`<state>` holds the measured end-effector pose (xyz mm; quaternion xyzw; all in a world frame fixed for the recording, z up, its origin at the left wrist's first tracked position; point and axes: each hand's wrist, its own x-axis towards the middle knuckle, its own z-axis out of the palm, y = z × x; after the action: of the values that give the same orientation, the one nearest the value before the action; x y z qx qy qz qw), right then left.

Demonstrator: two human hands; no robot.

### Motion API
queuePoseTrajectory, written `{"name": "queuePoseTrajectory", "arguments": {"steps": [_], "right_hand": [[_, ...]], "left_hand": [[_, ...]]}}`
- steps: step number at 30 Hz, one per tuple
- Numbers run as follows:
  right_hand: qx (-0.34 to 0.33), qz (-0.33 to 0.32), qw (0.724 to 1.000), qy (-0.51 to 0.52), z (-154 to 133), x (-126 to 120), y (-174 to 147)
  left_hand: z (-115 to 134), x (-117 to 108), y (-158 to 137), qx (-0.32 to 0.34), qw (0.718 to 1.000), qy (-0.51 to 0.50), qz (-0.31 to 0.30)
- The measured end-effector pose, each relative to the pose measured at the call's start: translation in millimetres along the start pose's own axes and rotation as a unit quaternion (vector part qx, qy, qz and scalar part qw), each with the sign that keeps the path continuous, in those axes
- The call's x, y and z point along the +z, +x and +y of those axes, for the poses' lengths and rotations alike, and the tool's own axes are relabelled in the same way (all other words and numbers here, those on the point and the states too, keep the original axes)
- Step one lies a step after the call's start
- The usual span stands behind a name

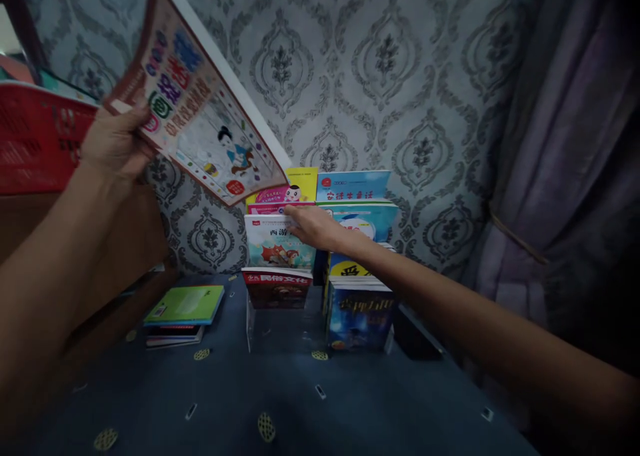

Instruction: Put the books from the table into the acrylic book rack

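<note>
1. The left hand (120,136) is closed around the lower-left edge of a large picture book (225,136), raised in the upper left of the frame
2. The picture book's long axis slopes down to the right, its lower end near the right hand (315,226) at centre, up and left of it
3. The right hand, fingers bent, is at the tops of the white-and-teal book (277,249) and pink book (260,209); I cannot tell whether it grips either
4. The picture book's title is blurred, probably including 捉迷藏
5. The white-and-teal book shows 西游, partly covered; the dark red book (277,293) below reads 少儿 and 民俗文化
6. Right of centre, the light blue book (355,184) reads 安徒生童话
7. A green-topped pile (187,303) lies lower left, below the red basket (40,143)
</note>
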<state>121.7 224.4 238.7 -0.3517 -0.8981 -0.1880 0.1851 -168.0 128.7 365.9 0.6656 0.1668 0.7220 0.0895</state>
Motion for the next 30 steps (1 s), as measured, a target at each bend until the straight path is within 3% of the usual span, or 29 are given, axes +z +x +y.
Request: {"name": "queuePoseTrajectory", "arguments": {"steps": [5, 11, 15, 20, 30], "right_hand": [[-0.003, -0.006, 1.0, -0.013, -2.4, -3.6, -2.6], [-0.001, -0.011, 1.0, -0.014, -4.7, -6.9, -5.3], [-0.008, -0.002, 1.0, -0.011, -3.3, -5.0, -6.0], [-0.024, 0.018, 1.0, 0.004, -1.5, -3.4, -6.5], [0.006, 0.042, 0.996, 0.08, 7.2, -1.9, -13.1]], "left_hand": [[-25.2, 18.9, 4.8, -0.042, 0.999, -0.018, -0.029], [-34.8, 18.4, 15.3, -0.019, 0.999, -0.022, -0.015], [-35.6, 28.9, 6.0, -0.023, 0.998, -0.049, -0.033], [-41.0, 40.2, -13.7, -0.076, 0.994, -0.062, -0.057], [-47.9, 32.8, -33.5, -0.122, 0.992, -0.032, 0.007]]}}
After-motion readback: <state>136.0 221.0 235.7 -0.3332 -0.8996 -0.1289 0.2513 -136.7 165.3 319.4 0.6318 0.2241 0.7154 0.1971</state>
